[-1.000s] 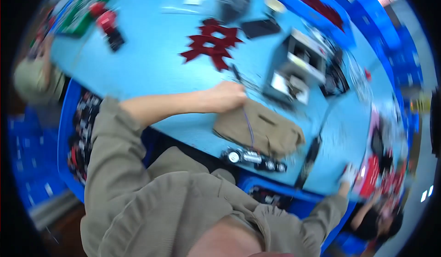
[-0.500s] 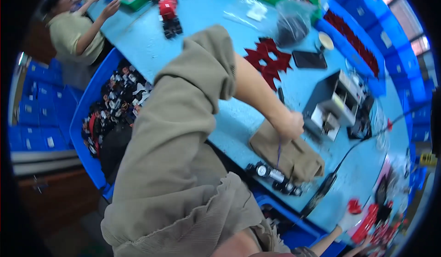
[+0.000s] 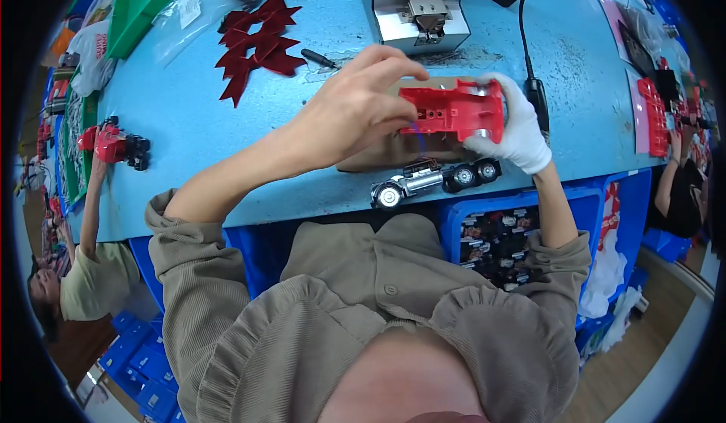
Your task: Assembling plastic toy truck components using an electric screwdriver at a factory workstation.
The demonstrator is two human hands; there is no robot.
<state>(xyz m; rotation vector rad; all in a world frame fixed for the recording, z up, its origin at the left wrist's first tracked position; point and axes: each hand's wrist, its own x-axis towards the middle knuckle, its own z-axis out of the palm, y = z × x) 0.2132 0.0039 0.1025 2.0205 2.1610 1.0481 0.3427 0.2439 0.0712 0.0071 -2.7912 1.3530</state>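
Observation:
My right hand, in a white glove, grips the right end of a red plastic toy truck body. Its hollow underside faces up. At the body's left end, my bare left hand has its thumb and forefinger closed round what looks like a thin purple wire. This wire runs down to a black-and-silver toy truck chassis with wheels, lying near the table's front edge. Folded brown cloth lies under the body, partly covered by my hands.
A grey metal machine stands beyond my hands, with a black cable tool to its right. Dark red velvet bows and a small black-handled tool lie left of it. A co-worker handles a red toy truck at far left.
The view has swung round. My gloved right hand and the red truck body have come into view over the cloth. My left hand, earlier above the cloth with the wire, is now at the body's left end.

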